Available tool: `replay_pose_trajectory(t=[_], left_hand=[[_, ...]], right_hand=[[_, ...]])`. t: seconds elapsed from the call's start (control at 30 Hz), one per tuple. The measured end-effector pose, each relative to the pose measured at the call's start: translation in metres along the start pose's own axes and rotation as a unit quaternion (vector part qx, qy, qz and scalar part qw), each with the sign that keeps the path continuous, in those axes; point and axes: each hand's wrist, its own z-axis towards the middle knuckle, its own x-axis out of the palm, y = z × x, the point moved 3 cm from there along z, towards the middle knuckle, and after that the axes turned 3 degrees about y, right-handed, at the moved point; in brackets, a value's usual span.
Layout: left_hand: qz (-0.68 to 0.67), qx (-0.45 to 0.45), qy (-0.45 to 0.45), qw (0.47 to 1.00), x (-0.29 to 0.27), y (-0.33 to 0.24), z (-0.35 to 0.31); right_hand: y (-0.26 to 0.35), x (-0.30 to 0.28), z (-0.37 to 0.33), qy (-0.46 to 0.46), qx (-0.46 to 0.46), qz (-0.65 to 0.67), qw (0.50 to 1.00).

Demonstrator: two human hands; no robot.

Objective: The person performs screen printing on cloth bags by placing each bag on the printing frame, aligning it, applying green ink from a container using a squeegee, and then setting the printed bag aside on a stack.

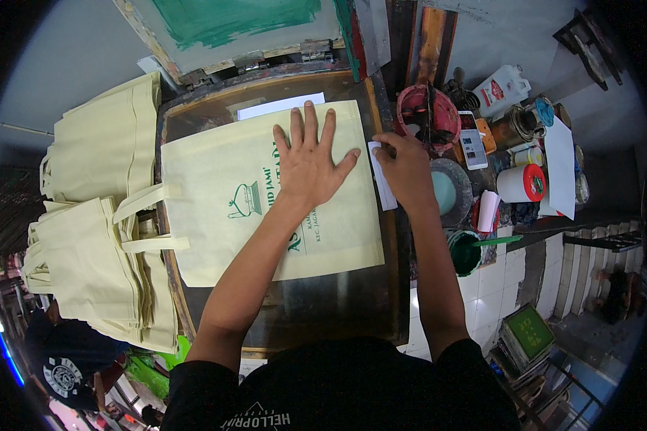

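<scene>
A cream fabric tote bag (216, 165) with green print lies flat on the dark, wood-edged board (338, 302), its handles pointing left. My left hand (308, 161) presses flat on the bag with its fingers spread, covering part of the print. Just past the bag's right edge, my right hand (404, 169) has its fingers curled, with thumb and fingertips on a white paper strip (384, 183). Part of that strip is hidden under the hand. Another white strip (280, 105) shows along the bag's far edge.
Stacks of cream bags (101, 144) lie on the left. A raised printing screen (244, 29) with green ink stands at the far side. On the right are a red bucket (428, 115), a phone (474, 149), a green ink pot (465, 255) and several containers. Another person (72, 359) is at lower left.
</scene>
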Motion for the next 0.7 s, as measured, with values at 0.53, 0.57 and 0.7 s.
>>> replay_pose_trajectory(t=[0.53,0.57,0.7], left_hand=[[-0.011,-0.002,-0.001,1.0,-0.001,-0.002,0.0],[-0.012,-0.003,0.001,1.0,-0.001,-0.001,0.0],[-0.017,-0.006,0.008,1.0,-0.003,-0.001,-0.001]], right_hand=[[-0.014,-0.014,-0.062,0.038,0.129,0.05,0.99],[-0.012,-0.015,-0.064,0.038,0.129,0.049,0.99],[0.002,-0.021,-0.072,0.035,0.12,0.016,0.992]])
